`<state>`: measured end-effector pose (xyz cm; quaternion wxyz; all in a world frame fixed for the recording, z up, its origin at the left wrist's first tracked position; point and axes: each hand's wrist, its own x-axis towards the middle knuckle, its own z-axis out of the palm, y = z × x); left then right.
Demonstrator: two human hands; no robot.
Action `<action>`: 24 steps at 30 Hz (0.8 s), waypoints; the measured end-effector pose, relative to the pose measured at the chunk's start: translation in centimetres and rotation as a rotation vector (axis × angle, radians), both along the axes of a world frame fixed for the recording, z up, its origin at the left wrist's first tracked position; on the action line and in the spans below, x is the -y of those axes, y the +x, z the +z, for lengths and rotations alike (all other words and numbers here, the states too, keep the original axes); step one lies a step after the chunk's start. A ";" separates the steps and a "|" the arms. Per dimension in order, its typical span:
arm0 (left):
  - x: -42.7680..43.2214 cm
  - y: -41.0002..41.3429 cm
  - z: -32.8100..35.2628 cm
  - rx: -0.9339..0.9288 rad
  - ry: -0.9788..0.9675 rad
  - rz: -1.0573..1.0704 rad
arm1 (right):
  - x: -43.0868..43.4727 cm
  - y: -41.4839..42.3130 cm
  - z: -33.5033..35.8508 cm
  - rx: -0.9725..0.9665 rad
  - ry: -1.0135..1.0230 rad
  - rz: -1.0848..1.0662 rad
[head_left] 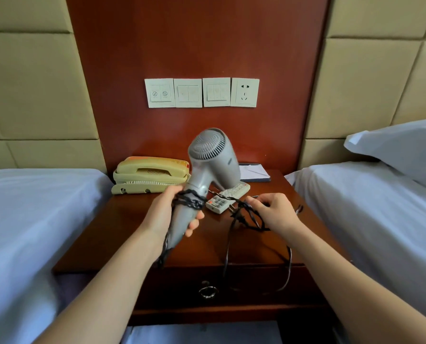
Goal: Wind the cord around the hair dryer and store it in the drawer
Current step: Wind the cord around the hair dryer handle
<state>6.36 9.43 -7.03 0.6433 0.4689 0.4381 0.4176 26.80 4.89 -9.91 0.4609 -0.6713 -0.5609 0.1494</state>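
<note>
A grey hair dryer (213, 160) is held upright above the wooden nightstand (132, 234), its grille facing me. My left hand (166, 211) grips its handle. A black cord (231, 244) is wrapped a few turns around the handle near my left fingers, runs right to my right hand (272, 212), and hangs in a long loop in front of the drawer. My right hand pinches the cord close to the plug. The drawer (244, 281) under the tabletop is closed, with a ring pull (208, 291).
A beige telephone (150, 177) stands at the back left of the nightstand. A white remote (228, 197) and a notepad (252, 172) lie at the back right. Beds with white sheets flank both sides. Wall switches and a socket (245, 92) sit above.
</note>
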 end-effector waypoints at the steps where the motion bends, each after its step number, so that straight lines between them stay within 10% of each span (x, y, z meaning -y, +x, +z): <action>1: 0.1 -0.2 -0.5 0.110 -0.018 -0.027 | 0.3 -0.2 0.2 0.052 0.017 0.001; 24: -1.7 -7.7 -2.4 0.051 0.007 0.549 | 1.6 -1.0 3.1 0.659 0.219 -0.055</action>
